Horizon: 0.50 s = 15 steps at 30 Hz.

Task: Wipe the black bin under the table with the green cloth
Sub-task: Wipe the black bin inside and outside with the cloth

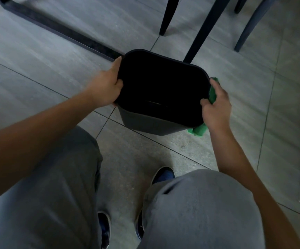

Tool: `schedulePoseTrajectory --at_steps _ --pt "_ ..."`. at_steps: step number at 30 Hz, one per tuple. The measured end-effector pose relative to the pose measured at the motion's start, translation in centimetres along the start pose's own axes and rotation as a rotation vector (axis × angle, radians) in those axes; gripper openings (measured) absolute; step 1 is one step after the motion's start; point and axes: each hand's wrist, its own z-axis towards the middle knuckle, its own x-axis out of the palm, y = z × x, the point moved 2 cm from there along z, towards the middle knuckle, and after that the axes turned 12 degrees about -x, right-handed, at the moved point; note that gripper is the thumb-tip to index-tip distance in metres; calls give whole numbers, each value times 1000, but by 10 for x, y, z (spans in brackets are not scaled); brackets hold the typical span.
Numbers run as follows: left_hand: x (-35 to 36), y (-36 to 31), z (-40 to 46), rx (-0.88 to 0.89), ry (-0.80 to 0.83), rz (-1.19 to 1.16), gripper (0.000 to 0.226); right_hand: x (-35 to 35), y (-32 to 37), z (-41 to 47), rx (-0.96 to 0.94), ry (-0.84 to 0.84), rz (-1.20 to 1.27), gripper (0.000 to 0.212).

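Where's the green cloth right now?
In the head view, the green cloth is pressed against the outer right side of the black bin, under the right hand; its lower end hangs free below the palm.

No readable text, no labels, no brands, no numbers, no signs

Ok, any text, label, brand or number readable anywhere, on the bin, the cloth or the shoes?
None readable.
Black bin: plain wall, no label seen.
Green cloth: no print seen.
Shoes: too dark and blurred to tell.
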Motion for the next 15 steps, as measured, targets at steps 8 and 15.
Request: schedulePoseTrajectory --at_steps 8,15 --pt "21 7 11 5 -22 -24 60 1 -12 1 -1 -15 -8 63" --pt "24 8 13 -21 -10 1 61 5 -17 1 34 17 10 61"
